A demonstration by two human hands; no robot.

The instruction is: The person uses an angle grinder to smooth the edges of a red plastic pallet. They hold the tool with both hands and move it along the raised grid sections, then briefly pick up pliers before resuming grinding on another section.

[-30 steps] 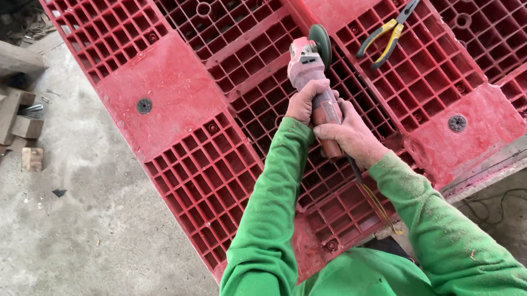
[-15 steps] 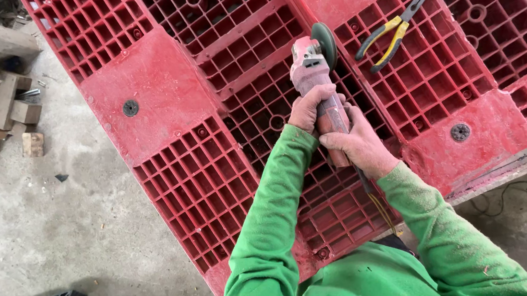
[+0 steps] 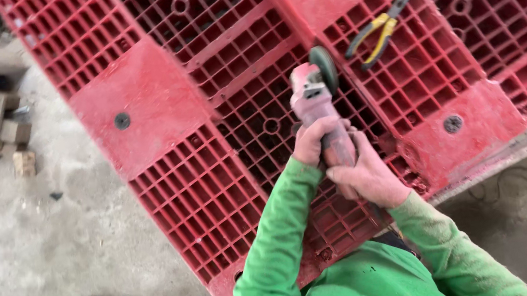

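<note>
Both hands, left hand (image 3: 313, 144) and right hand (image 3: 363, 176), are gripping a grinder (image 3: 318, 106) with fingers wrapped tightly, over a red pallet (image 3: 160, 100); pliers (image 3: 381, 24) are lying beyond the grinder.

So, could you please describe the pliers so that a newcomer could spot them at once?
Start at the big red plastic pallet. Beyond the angle grinder gripped by both hands, to its upper right, the pliers lie on the grid, the only yellow-handled thing there.
</note>
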